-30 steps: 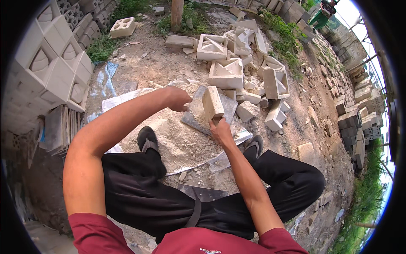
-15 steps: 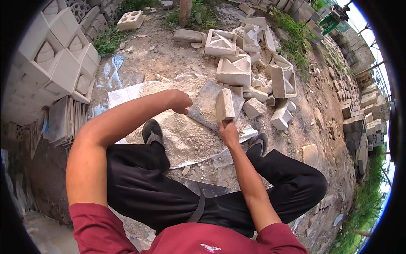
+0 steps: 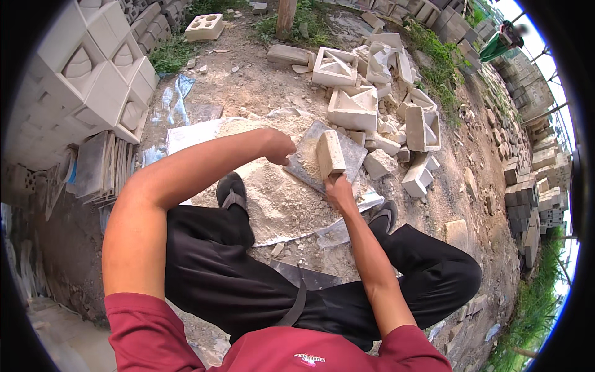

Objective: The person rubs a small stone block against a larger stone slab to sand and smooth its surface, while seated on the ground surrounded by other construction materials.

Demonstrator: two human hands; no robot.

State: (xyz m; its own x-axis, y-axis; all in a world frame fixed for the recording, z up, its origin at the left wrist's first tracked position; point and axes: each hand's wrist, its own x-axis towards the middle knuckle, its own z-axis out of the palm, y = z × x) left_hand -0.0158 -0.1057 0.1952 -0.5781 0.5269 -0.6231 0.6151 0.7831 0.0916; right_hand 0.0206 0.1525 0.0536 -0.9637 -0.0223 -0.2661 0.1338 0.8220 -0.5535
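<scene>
- Pale and dusty, a long block [image 3: 331,152] is out in front of the person, over a dark flat slab [image 3: 354,150].
- Right hand [image 3: 339,191] is clamped on the near end of the block, so the block points away to the far side.
- Left hand [image 3: 280,146] is curled up, to the left of the block and apart from it, near the left edge of the slab. I cannot tell if its fingers hold anything.
- Both hands are apart, with the block on the far side of the right hand. I cannot tell if the block touches the slab.
- Crumbly pale rubble [image 3: 279,201] lies on a white sheet [image 3: 185,137], near and left of the slab.
- Two dark sandals [image 3: 232,191] are on the person's feet, one left and one right of the rubble.
- Broken cream-coloured blocks [image 3: 352,111] lie in a heap, far and right of the slab.
- Big cream-coloured blocks [image 3: 99,53] are stacked on the far left, with thin boards [image 3: 99,166] standing just nearer.
</scene>
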